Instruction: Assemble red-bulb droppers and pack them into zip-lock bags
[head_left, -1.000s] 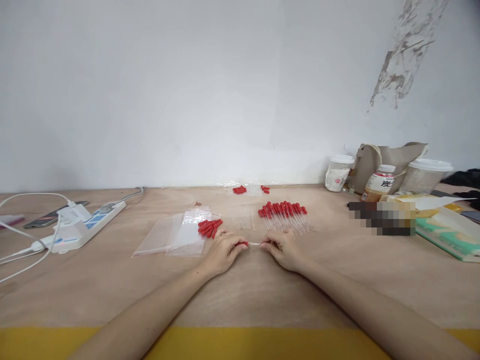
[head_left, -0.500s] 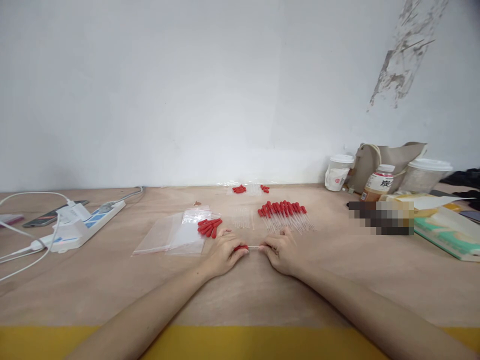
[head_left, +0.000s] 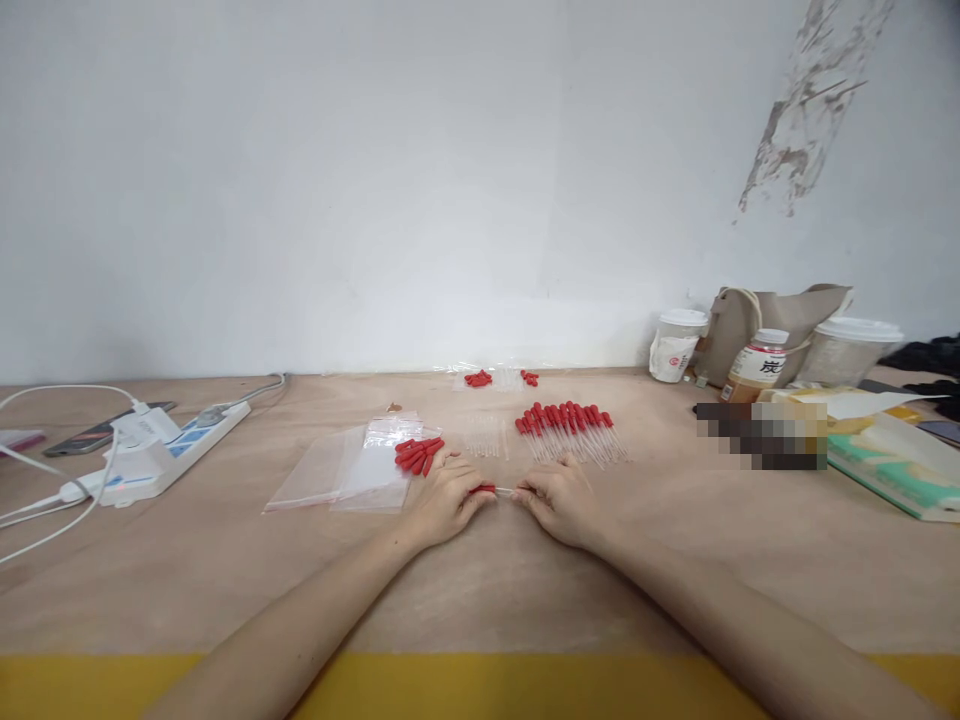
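1. I see my left grip (head_left: 450,500) pinched closed on a red cap (head_left: 484,489).
2. My right grip (head_left: 559,498) pinches a thin clear stick (head_left: 505,491) beside the cap.
3. Both are at the surface (head_left: 495,590), near many red-topped sticks (head_left: 571,418).

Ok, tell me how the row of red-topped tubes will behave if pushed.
The red-topped tubes would probably roll, looking slim and rounded. They're likely light, being so thin. Lying close together, several might shift at once.
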